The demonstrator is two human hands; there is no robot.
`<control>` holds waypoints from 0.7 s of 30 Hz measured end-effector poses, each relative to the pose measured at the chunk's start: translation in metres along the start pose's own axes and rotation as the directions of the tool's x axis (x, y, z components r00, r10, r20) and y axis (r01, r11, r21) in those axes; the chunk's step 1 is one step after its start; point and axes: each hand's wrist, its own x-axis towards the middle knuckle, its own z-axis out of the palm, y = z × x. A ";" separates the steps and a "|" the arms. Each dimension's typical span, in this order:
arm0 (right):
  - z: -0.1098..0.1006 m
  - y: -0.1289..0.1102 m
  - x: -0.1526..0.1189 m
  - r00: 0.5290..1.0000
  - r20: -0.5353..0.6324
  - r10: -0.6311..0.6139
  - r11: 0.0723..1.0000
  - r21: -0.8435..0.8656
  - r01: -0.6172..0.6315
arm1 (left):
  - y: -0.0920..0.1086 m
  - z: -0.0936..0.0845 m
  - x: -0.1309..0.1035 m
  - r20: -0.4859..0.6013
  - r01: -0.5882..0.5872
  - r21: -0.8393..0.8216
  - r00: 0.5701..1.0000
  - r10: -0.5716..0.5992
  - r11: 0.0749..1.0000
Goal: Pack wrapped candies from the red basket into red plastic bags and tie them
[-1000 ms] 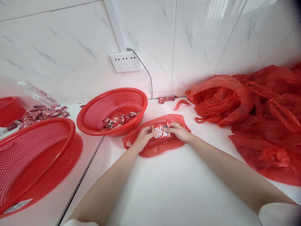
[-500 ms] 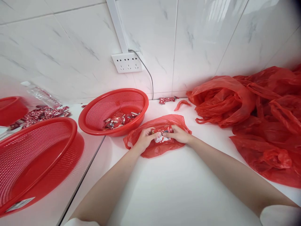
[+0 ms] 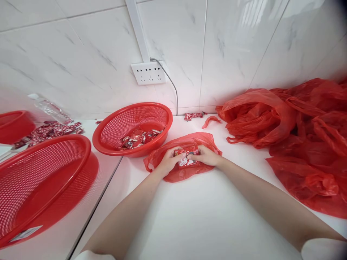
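A small red-and-white packet (image 3: 187, 161) is held between both hands, above a red plastic bag (image 3: 179, 177) spread flat on the white table. My left hand (image 3: 171, 160) grips the packet's left end, thumb on top. On the right end, my right hand (image 3: 206, 156) closes in the same way. The fingers beneath the packet are partly hidden. Just behind and left of the bag, a round red basket (image 3: 108, 126) holds several small wrapped packets (image 3: 141, 138).
At the left stands a larger red basket (image 3: 54, 195), with a pile of red packets (image 3: 51, 131) and a clear bottle (image 3: 52, 110) behind it. Red plastic bags (image 3: 271, 115) are heaped at the right. Small red packets (image 3: 193, 115) lie by the wall.
The view has shifted slightly, moving the scene a little to the right. Both hands still hold the packet, whose printed face looks slightly turned.
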 end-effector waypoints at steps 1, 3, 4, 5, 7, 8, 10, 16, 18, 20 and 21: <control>0.001 0.000 0.000 1.000 -0.004 -0.001 1.000 -0.001 0.001 | 0.000 0.000 0.000 -0.009 0.002 -0.005 1.000 -0.002 1.000; 0.002 0.000 0.000 1.000 -0.025 0.004 1.000 -0.003 -0.004 | 0.000 0.000 0.000 -0.020 0.004 -0.029 1.000 -0.005 1.000; 0.002 0.000 0.000 0.999 -0.042 0.003 1.000 0.002 -0.003 | 0.000 0.001 0.000 -0.023 0.004 -0.041 1.000 -0.005 0.999; 0.003 0.000 0.000 0.998 -0.059 -0.002 1.000 0.013 0.003 | 0.000 0.001 0.000 -0.022 0.002 -0.052 1.000 -0.004 0.999; 0.003 0.001 0.001 0.996 -0.084 -0.018 0.999 0.045 0.022 | 0.000 0.001 0.000 -0.019 -0.003 -0.064 1.000 0.002 0.998; 0.003 0.001 0.001 0.995 -0.092 -0.026 0.998 0.058 0.031 | 0.000 0.001 0.000 -0.017 -0.007 -0.062 1.000 0.006 0.998; 0.003 0.003 0.002 0.994 -0.107 -0.035 0.998 0.053 0.041 | -0.002 0.001 0.001 -0.020 -0.015 -0.042 1.000 0.014 0.999; 0.001 0.005 0.003 0.992 -0.126 0.018 0.996 0.086 -0.007 | -0.008 -0.002 0.002 -0.013 -0.040 0.074 0.999 0.041 0.996; 0.001 0.004 0.003 0.992 -0.116 0.046 0.986 0.163 -0.027 | -0.007 -0.002 0.002 0.009 -0.055 0.101 0.998 0.054 0.993; 0.001 0.003 0.003 0.989 -0.118 0.084 0.972 0.229 -0.055 | -0.006 -0.002 0.002 0.050 -0.072 0.122 0.997 0.066 0.990; 0.002 0.002 0.003 0.987 -0.123 0.100 0.966 0.250 -0.066 | -0.005 -0.002 0.001 0.074 -0.081 0.130 0.995 0.072 0.988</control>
